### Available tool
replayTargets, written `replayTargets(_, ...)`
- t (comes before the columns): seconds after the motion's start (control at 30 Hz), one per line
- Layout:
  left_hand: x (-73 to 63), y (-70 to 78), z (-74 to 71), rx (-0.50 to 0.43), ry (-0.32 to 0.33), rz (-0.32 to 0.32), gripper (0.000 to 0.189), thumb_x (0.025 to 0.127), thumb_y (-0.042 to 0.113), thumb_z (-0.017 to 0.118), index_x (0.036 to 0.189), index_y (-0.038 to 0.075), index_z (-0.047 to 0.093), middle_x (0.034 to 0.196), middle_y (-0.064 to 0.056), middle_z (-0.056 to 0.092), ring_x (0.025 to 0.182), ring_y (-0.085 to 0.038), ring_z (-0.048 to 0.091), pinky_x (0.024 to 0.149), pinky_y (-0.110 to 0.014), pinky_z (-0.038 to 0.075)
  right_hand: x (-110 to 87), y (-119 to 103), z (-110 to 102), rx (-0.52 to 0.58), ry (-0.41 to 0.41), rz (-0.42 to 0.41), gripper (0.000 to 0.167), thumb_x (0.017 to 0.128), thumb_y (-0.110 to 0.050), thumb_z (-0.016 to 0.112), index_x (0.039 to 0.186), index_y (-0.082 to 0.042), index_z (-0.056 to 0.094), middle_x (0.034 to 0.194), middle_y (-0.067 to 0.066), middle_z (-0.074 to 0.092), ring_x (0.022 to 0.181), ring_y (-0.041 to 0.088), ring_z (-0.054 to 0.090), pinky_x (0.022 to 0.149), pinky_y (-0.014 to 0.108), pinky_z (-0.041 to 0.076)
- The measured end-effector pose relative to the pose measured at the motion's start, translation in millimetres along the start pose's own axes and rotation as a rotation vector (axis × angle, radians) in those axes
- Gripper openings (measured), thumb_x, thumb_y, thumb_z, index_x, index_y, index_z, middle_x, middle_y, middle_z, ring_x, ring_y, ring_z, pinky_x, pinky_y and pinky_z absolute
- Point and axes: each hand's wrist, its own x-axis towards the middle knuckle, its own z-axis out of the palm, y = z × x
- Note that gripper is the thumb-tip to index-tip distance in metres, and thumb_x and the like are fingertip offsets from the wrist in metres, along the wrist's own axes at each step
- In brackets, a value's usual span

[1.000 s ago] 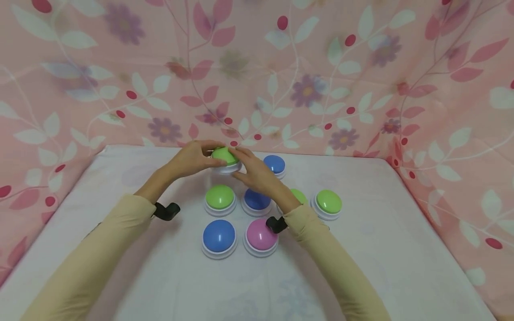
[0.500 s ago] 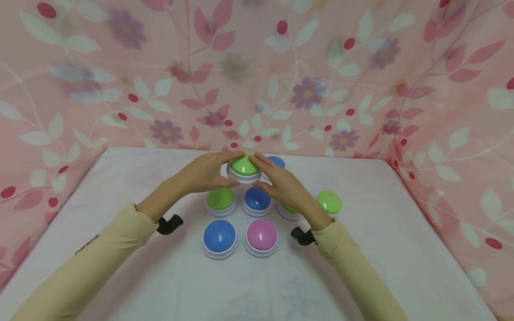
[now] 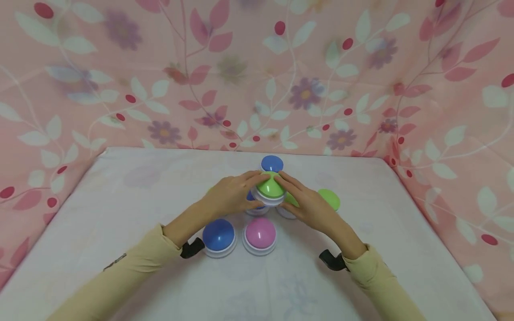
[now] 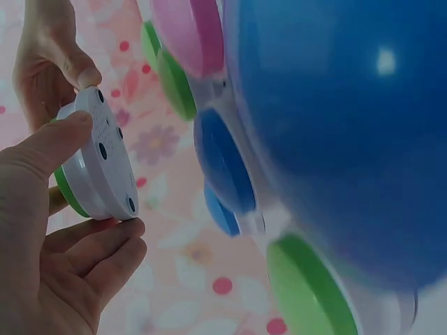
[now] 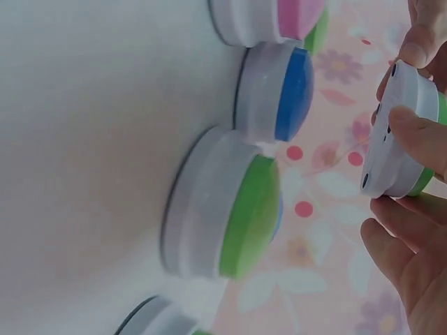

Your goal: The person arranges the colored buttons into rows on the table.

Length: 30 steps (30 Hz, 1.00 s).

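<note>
Both hands hold a green push button [image 3: 271,187] with a white round base, lifted above the table. The left hand [image 3: 230,196] grips its left side and the right hand [image 3: 313,207] its right side, fingertips on the green dome and thumbs low on the base. In the left wrist view, the thumbs press the button's white underside [image 4: 112,153], which shows small dark feet. Beneath the hands lie a blue button [image 3: 257,207] and another green button [image 3: 291,201], both partly hidden. A pink button [image 3: 261,234] sits nearer the person.
A blue button [image 3: 218,235] stands left of the pink one. Another blue button [image 3: 272,164] is at the back, and a green button [image 3: 329,199] to the right. The left hand nearly hides one more green button. Floral cloth [image 3: 257,80] rises behind the white-covered table [image 3: 160,285].
Both hands have carried the green button from the back left rightward and toward the person. It now hangs in front of the rear blue button, and the left hand covers the left green button.
</note>
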Motion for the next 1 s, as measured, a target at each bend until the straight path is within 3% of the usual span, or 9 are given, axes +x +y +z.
replayTargets(0.33,0.4,42.4,40.4,0.136,-0.027,0.150,0.066,0.090,0.042,0.071,0.145,0.016,0.048,0.140,-0.016,0.057,0.086,-0.022,0.073,0.065,-0.032,0.060,-56.1,2,-7,-0.103,-0.059,0.007,0.082,0.077,-0.010,0.085,0.148,-0.007,0.044,0.149,0.016,0.047,0.115,0.032,0.064,0.084,0.041,0.057)
replayTargets(0.57,-5.4,59.5,62.5,0.221,-0.048,0.236,0.066,0.090,0.044,0.070,0.145,0.018,0.044,0.138,-0.016,0.057,0.089,-0.021,0.073,0.061,-0.028,0.058,-80.3,4,-5,-0.140,-0.110,0.041,0.079,0.073,-0.011,0.088,0.143,-0.008,0.051,0.143,0.015,0.055,0.113,0.030,0.066,0.082,0.038,0.058)
replayTargets(0.73,-11.1,66.0,73.8,0.232,-0.073,0.256,0.070,0.088,0.050,0.070,0.145,0.019,0.045,0.136,-0.015,0.057,0.094,-0.020,0.071,0.064,-0.027,0.058,-87.7,5,-1,-0.106,-0.137,0.055,0.071,0.074,-0.013,0.086,0.139,-0.007,0.056,0.140,0.013,0.058,0.111,0.028,0.067,0.082,0.036,0.058)
replayTargets(1.0,-14.4,69.4,80.4,0.284,-0.173,0.273,0.074,0.088,0.054,0.067,0.149,0.023,0.039,0.140,-0.015,0.053,0.112,-0.029,0.066,0.091,-0.037,0.056,-93.6,8,6,-0.080,-0.208,0.080,0.066,0.080,-0.013,0.082,0.140,-0.006,0.055,0.144,0.013,0.054,0.114,0.028,0.065,0.084,0.036,0.058)
